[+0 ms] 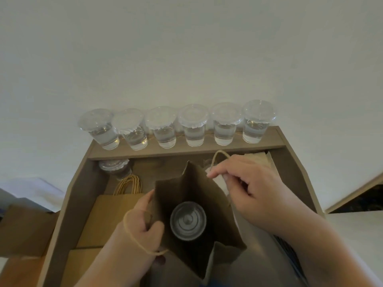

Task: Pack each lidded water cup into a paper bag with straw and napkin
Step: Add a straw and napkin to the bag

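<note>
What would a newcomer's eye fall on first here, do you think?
An open paper bag at centre, a lidded cup standing inside, with the left hand gripping its left rim and the right hand pinching its right side. Behind, six lidded water cups line the shelf.

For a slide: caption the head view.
Left hand holds brown paper bag open around clear lidded cup; right hand pinches white napkin.

Six lidded water cups (194, 129) stand along the desk ledge (269, 141); flat paper bags (107, 220) lie on the desktop (149, 168).
</note>
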